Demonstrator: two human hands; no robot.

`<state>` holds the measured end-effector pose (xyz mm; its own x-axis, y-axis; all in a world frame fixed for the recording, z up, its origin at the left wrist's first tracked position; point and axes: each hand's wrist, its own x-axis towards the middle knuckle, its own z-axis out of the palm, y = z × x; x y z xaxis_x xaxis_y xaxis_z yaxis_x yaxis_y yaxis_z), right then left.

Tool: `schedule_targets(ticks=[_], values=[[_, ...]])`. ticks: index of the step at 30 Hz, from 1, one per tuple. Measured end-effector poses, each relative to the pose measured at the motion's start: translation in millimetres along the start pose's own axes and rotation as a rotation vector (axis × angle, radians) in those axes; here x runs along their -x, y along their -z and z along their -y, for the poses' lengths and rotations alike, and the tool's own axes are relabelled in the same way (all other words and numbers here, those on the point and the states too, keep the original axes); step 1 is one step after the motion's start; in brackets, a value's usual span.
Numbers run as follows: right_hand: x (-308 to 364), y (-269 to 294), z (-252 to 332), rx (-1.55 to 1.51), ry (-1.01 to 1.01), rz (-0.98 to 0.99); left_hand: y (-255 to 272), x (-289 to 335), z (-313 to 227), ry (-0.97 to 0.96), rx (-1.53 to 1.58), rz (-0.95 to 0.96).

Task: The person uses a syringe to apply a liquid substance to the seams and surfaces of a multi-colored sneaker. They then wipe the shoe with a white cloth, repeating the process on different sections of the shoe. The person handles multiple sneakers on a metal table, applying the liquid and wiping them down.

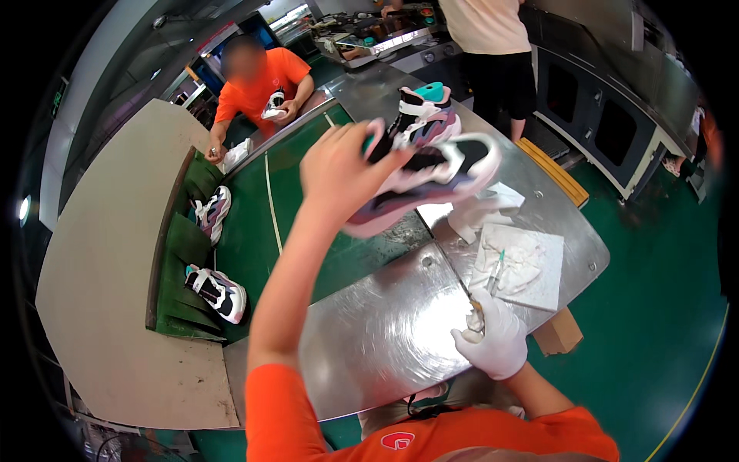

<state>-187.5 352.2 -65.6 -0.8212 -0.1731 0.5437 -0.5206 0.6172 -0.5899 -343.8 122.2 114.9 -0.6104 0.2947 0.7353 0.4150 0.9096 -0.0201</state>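
My bare left hand (339,165) is raised over the metal table, closed around the heel end of a white, black and purple sneaker (454,165). The sneaker is tilted, its toe to the right, and slightly blurred. Beyond it another sneaker (427,108) with a teal part stands on the table. My right hand (496,339), in a white glove, is low at the table's near edge. Its fingers are closed on a small thing with a yellowish-brown part, too hidden to name. Just beyond that hand, a thin tool with a green tip (496,269) lies on a crumpled white cloth (512,258).
Two sneakers (219,296) (212,214) rest against green flaps left of the green conveyor belt (254,192). Across it sits a person in orange (265,81) holding a shoe. Another person (493,46) stands beyond the table. A cardboard box (558,335) is below the right edge.
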Motion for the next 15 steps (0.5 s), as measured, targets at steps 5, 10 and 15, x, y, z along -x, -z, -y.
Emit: schedule_targets(ticks=[5,10,15], values=[[5,-6,-1,0.085,0.002,0.033,-119,-50,2,0.224,0.097,0.302],[5,-10,-4,0.094,-0.014,-0.009,-191,-60,-29,0.093,0.056,0.166],[1,-8,-2,0.099,-0.040,0.026,-144,-22,17,0.055,0.283,0.072]])
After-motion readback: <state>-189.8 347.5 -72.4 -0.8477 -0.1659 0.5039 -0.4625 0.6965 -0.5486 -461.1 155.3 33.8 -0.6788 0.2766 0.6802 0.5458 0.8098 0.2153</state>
